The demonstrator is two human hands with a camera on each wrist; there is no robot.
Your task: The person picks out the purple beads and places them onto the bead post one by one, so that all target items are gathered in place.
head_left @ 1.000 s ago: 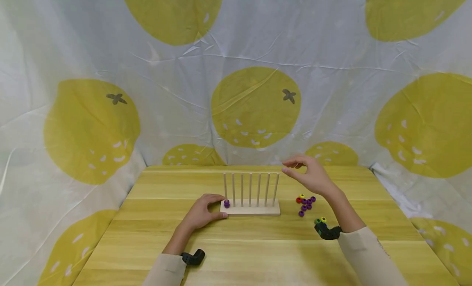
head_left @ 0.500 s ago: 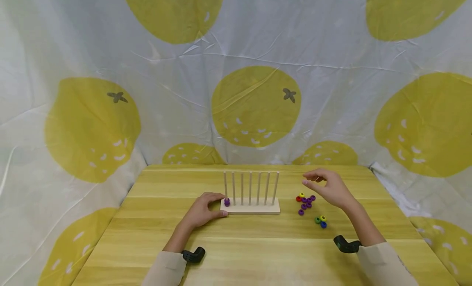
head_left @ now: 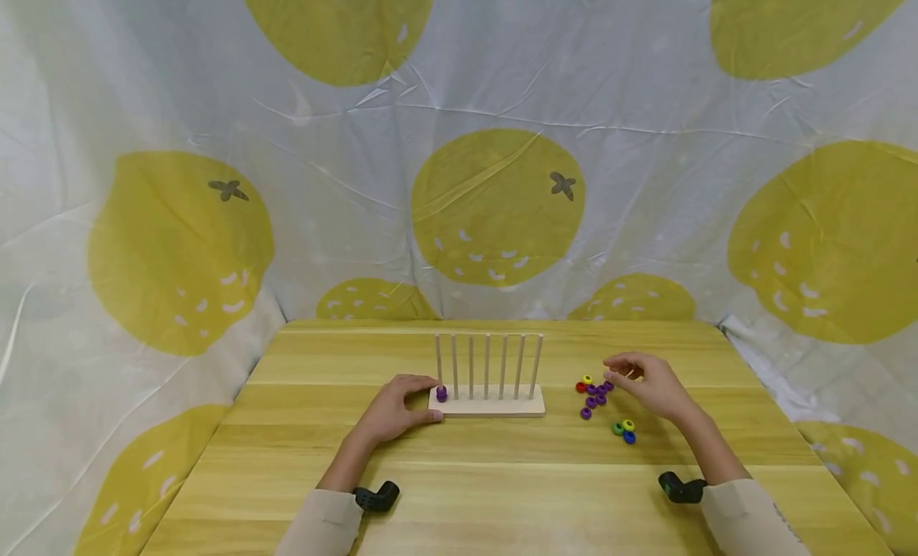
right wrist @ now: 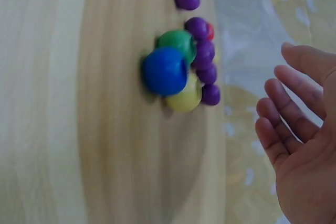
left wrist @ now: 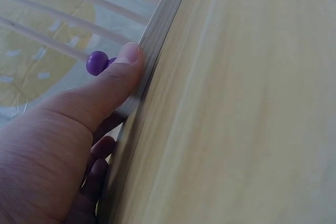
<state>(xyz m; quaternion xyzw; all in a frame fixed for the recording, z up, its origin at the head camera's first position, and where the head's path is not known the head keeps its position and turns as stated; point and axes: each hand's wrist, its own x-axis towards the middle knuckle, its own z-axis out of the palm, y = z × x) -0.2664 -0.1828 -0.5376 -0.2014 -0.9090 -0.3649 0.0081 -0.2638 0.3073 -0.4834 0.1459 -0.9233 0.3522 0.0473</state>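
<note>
Wooden stand [head_left: 495, 407] with 7 upright pegs [head_left: 487, 369] sits on the worktop [head_left: 495, 500]. Left hand [head_left: 390, 411] grasps its left end, thumb on the near edge. Right hand [head_left: 653, 387] is released: fingers loosely bent, thumb apart, nothing visible between them. Its fingertips are at the far right side of the loose purple beads [head_left: 591, 402]; cannot tell whether they touch.

Progress, judged from the layout: early. Done: 2 stacked purple beads [head_left: 441, 394] at the foot of the leftmost peg. Left: 6 pegs bare. Loose, right of the stand: at least 5 purple, with 1 red bead [head_left: 581, 387] and 1 yellow bead [head_left: 587, 379]; nearer the person, 1 green bead [head_left: 617, 429], 1 blue bead [head_left: 629, 437] and a 2nd yellow bead [head_left: 628, 424], grouped together.
</note>
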